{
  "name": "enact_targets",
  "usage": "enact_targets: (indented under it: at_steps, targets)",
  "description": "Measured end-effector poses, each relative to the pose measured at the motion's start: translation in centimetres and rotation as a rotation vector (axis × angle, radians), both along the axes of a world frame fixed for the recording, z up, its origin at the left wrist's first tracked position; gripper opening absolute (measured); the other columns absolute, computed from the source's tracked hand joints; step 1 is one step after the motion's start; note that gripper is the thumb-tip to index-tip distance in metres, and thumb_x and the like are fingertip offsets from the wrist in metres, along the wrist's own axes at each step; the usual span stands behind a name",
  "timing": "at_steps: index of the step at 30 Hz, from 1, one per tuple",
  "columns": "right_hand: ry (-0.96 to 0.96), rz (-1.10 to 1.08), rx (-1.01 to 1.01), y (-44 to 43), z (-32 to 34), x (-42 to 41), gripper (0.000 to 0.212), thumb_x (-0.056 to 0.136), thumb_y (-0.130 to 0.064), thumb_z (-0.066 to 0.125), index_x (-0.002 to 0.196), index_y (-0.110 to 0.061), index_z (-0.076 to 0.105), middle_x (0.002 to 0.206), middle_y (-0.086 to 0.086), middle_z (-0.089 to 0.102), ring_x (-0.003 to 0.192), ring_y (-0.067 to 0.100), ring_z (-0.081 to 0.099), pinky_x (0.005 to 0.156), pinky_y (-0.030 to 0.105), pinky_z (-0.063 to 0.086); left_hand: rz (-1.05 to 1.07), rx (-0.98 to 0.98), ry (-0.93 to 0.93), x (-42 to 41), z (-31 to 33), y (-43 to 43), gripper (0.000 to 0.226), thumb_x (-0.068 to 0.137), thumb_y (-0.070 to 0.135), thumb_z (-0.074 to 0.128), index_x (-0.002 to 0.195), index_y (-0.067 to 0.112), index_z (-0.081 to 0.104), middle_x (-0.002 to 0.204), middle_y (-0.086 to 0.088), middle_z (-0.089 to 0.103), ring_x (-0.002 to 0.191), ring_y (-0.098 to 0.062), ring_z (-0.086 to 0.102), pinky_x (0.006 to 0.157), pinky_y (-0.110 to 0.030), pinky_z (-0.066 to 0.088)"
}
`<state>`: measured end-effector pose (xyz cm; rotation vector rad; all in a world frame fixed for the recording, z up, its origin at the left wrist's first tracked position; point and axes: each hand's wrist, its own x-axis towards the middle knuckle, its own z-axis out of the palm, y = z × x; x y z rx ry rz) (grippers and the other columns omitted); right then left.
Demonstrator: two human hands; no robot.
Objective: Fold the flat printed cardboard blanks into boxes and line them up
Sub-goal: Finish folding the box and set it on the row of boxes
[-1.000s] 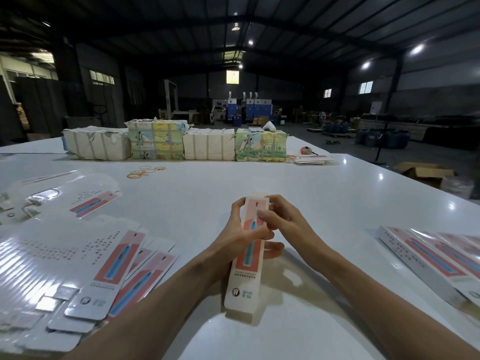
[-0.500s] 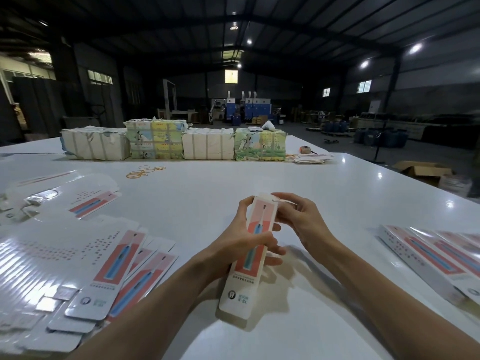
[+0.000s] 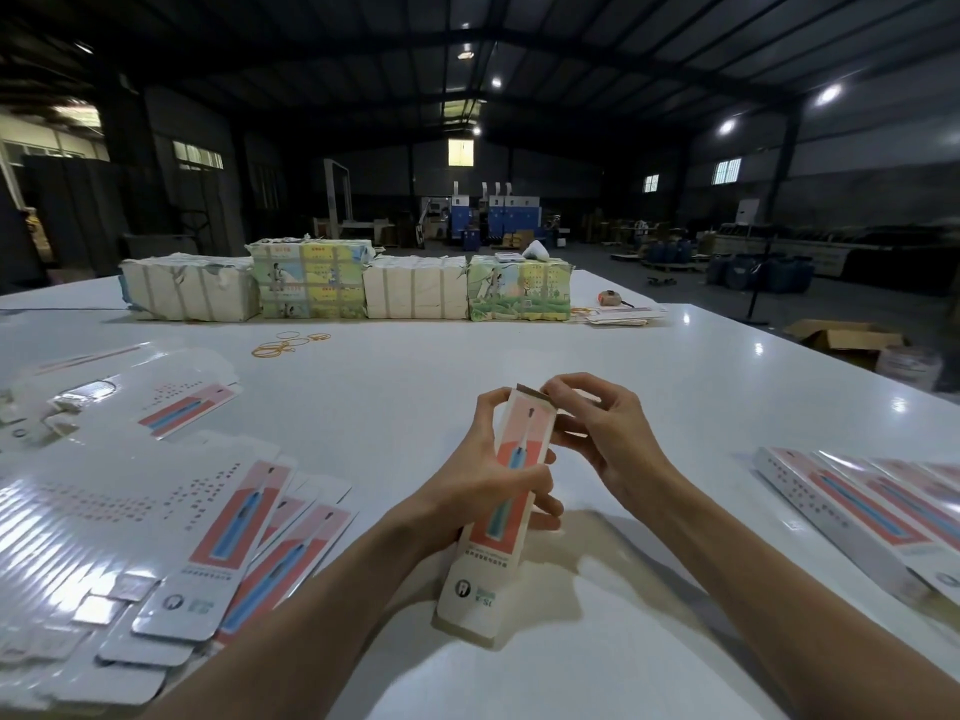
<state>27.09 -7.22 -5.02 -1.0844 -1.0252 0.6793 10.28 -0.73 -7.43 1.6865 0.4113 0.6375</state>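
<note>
Dim warehouse, glossy white table (image 3: 415, 387): left hand (image 3: 478, 491) was wrapped round the half-folded box (image 3: 485, 569), right hand (image 3: 608, 439) pinching its top flap, flat blanks (image 3: 156, 511) left of it, finished boxes (image 3: 857, 506) right.

White table (image 3: 519, 366): flat blanks (image 3: 156, 511) left, folded boxes (image 3: 857, 511) right, wrapped bundles (image 3: 322, 288) and rubber bands (image 3: 283, 345) beyond.
</note>
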Motion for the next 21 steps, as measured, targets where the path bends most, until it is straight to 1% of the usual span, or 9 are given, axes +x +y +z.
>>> enact_targets:
  at_steps: [5, 8, 10, 12, 13, 14, 16, 19, 21]
  targets:
    - [0.066, -0.023, -0.032, 0.12, -0.09, 0.63, 0.016, 0.097, -0.017, 0.072, 0.104, -0.003, 0.075, 0.098, 0.013, 0.078, 0.096, 0.031, 0.077, 0.073, 0.037, 0.063, 0.015, 0.052, 0.015, -0.15, 0.11, -0.23, 0.095, 0.082, 0.006, 0.079, 0.138, 0.063, 0.028, 0.118, -0.004, 0.061, 0.084, -0.02, 0.077, 0.069, -0.033, 0.063]
    - [0.073, -0.032, -0.044, 0.0, 0.18, 0.49, 0.014, 0.097, -0.015, 0.072, 0.102, -0.003, 0.077, 0.097, 0.012, 0.079, 0.094, 0.03, 0.078, 0.073, 0.038, 0.064, 0.051, 0.107, 0.035, -0.13, 0.23, -0.26, 0.096, 0.084, 0.002, 0.081, 0.136, 0.063, 0.028, 0.121, -0.001, 0.062, 0.09, -0.024, 0.075, 0.076, -0.039, 0.066]
    - [0.074, -0.026, -0.045, -0.09, 0.35, 0.35, 0.013, 0.098, -0.013, 0.071, 0.101, -0.002, 0.076, 0.094, 0.011, 0.079, 0.093, 0.03, 0.078, 0.074, 0.038, 0.065, 0.056, 0.117, 0.052, -0.17, 0.25, -0.15, 0.1, 0.084, 0.004, 0.083, 0.138, 0.065, 0.024, 0.123, -0.003, 0.061, 0.092, -0.027, 0.075, 0.077, -0.041, 0.066]
    - [0.053, -0.034, -0.049, -0.09, 0.3, 0.39, 0.01, 0.098, -0.012, 0.071, 0.099, -0.003, 0.077, 0.092, 0.01, 0.078, 0.092, 0.029, 0.078, 0.073, 0.038, 0.065, 0.026, 0.107, 0.071, -0.22, 0.32, -0.01, 0.105, 0.083, 0.01, 0.085, 0.14, 0.068, 0.018, 0.125, -0.005, 0.058, 0.092, -0.028, 0.076, 0.073, -0.04, 0.066]
    - [0.036, -0.038, -0.049, -0.07, 0.28, 0.48, 0.01, 0.098, -0.012, 0.071, 0.098, -0.004, 0.077, 0.092, 0.01, 0.078, 0.092, 0.029, 0.078, 0.073, 0.039, 0.065, 0.01, 0.107, 0.078, -0.25, 0.35, 0.03, 0.106, 0.082, 0.013, 0.086, 0.14, 0.069, 0.017, 0.125, -0.006, 0.056, 0.092, -0.026, 0.077, 0.071, -0.038, 0.065]
    - [0.019, -0.04, -0.049, -0.12, 0.35, 0.47, 0.009, 0.098, -0.012, 0.071, 0.098, -0.005, 0.077, 0.092, 0.01, 0.078, 0.092, 0.03, 0.078, 0.073, 0.039, 0.065, 0.002, 0.113, 0.083, -0.25, 0.36, 0.07, 0.106, 0.082, 0.016, 0.087, 0.139, 0.071, 0.017, 0.126, -0.006, 0.056, 0.093, -0.024, 0.077, 0.07, -0.037, 0.065]
    - [-0.031, -0.033, -0.041, -0.24, 0.41, 0.53, 0.01, 0.099, -0.012, 0.07, 0.098, -0.006, 0.078, 0.093, 0.011, 0.078, 0.092, 0.03, 0.079, 0.075, 0.039, 0.066, 0.002, 0.12, 0.091, -0.17, 0.28, 0.15, 0.104, 0.08, 0.019, 0.087, 0.138, 0.073, 0.02, 0.126, -0.006, 0.055, 0.091, -0.025, 0.077, 0.069, -0.038, 0.065]
    - [-0.12, -0.043, -0.032, -0.34, 0.29, 0.54, 0.013, 0.101, -0.011, 0.066, 0.102, -0.007, 0.078, 0.095, 0.009, 0.078, 0.096, 0.029, 0.078, 0.078, 0.038, 0.065, 0.019, 0.093, 0.104, 0.0, 0.05, 0.36, 0.101, 0.078, 0.018, 0.087, 0.137, 0.068, 0.023, 0.123, -0.008, 0.054, 0.087, -0.028, 0.077, 0.069, -0.041, 0.065]
    - [-0.13, -0.003, -0.037, -0.28, 0.06, 0.26, 0.018, 0.104, -0.01, 0.061, 0.108, -0.007, 0.078, 0.101, 0.008, 0.079, 0.101, 0.028, 0.077, 0.083, 0.038, 0.065, 0.042, 0.06, 0.092, 0.01, 0.06, 0.61, 0.098, 0.077, 0.017, 0.086, 0.134, 0.066, 0.024, 0.123, -0.007, 0.055, 0.086, -0.025, 0.078, 0.069, -0.039, 0.065]
